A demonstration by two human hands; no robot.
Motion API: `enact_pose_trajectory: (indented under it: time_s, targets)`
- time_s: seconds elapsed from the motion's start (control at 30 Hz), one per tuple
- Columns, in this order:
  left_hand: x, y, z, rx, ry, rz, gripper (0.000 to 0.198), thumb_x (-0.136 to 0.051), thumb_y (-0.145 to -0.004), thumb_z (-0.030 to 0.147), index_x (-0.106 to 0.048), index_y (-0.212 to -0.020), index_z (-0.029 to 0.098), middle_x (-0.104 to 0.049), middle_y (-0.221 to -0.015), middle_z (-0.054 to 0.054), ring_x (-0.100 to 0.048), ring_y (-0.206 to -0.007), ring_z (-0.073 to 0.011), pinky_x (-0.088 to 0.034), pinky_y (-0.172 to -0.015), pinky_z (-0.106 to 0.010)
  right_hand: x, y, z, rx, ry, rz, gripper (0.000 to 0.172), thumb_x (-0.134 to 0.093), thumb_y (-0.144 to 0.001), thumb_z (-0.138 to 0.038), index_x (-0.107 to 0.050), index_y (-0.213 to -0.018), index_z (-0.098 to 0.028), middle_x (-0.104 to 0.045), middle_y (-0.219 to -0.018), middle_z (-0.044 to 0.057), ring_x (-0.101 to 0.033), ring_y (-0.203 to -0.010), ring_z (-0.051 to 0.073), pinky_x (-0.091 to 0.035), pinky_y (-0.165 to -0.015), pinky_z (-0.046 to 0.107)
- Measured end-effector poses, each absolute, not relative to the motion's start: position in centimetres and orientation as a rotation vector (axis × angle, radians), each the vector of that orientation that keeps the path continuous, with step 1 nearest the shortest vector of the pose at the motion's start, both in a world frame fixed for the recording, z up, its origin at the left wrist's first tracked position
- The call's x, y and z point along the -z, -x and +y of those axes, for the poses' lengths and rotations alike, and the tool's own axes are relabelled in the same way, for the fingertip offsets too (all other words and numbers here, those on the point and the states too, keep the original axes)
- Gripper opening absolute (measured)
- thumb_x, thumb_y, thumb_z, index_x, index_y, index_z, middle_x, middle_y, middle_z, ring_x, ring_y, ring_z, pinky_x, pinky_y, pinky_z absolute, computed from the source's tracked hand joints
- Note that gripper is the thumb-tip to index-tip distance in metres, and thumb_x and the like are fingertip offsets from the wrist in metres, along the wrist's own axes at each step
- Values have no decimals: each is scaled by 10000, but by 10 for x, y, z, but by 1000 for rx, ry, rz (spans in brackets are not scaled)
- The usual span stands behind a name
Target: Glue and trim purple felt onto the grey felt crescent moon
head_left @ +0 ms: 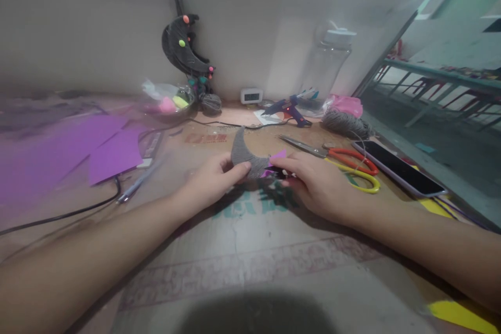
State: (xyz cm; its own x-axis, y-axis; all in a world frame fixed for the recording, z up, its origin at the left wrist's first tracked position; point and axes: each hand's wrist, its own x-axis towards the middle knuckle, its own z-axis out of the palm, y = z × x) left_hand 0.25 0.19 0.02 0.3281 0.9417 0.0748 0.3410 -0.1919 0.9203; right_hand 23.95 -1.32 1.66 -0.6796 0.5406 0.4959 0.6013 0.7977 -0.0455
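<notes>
A crescent moon shape (245, 154) wrapped in grey yarn is held upright, with purple paper (278, 155) showing at its right end. My left hand (213, 175) pinches its lower left part between thumb and fingers. From the right, my right hand (319, 182) is closed on a small black pointed tool (277, 170) that looks like thread snips, its tip at the purple end. The fingers cover most of this tool. Scissors (309, 147) with red and yellow handles lie just beyond my right hand.
Purple sheets (113, 154) and a pen (136, 185) lie left. Behind are a decorated dark moon (176, 44), a small digital clock (251, 96), a glue gun (291, 109), a clear bottle (326, 65) and grey yarn (346, 124). A phone (403, 169) lies right.
</notes>
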Motion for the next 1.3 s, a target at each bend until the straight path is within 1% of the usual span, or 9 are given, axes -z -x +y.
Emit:
enact_pose_trajectory:
  time_s: [0.1, 0.23, 0.43, 0.73, 1.03, 1.3]
  targets:
    - [-1, -2, 1, -845, -1743, 1152, 276, -539, -863, 414, -561, -714, 183, -566, -680, 23, -510, -645, -139, -378, -599, -250, -15, -240, -9, 207, 829, -2461, 258, -425, -994, -260, -628, -1117, -158, -735, -981, 102, -679, -858, 225, -521, -732, 343]
    - [-1, -2, 1, -848, -1725, 1144, 266, -549, -860, 413, -560, -732, 180, -557, -684, 29, -509, -650, -136, -379, -598, -244, -10, -238, -7, 316, 790, -2446, 240, -452, -987, -256, -645, -1058, -132, -739, -932, 111, -676, -802, 233, -504, -675, 343]
    - [0, -2, 1, -846, -1741, 1159, 269, -540, -857, 417, -557, -722, 184, -551, -671, 19, -497, -634, -140, -376, -574, -245, -6, -237, -5, 346, 767, -2471, 215, -449, -985, -236, -639, -1030, -146, -724, -894, 92, -648, -769, 217, -477, -656, 325]
    - [-3, -3, 1, -830, -1726, 1165, 273, -534, -855, 413, -552, -705, 185, -552, -671, 21, -499, -635, -135, -381, -579, -242, -6, -236, -5, 323, 792, -2470, 202, -458, -978, -222, -638, -1030, -146, -723, -906, 100, -651, -786, 218, -479, -669, 326]
    - [2, 2, 3, -796, -1668, 1136, 313, -565, -854, 464, -550, -707, 187, -550, -681, 24, -503, -617, -127, -368, -578, -252, -6, -237, -5, 243, 799, -2470, 229, -455, -980, -240, -667, -1029, -169, -735, -937, 85, -665, -810, 204, -485, -685, 315]
    - [0, 2, 3, -785, -1679, 1141, 299, -557, -858, 449, -549, -710, 189, -546, -681, 24, -501, -623, -128, -364, -582, -251, -5, -238, -5, 244, 802, -2471, 266, -431, -994, -269, -678, -1019, -175, -744, -917, 79, -677, -794, 212, -495, -672, 321]
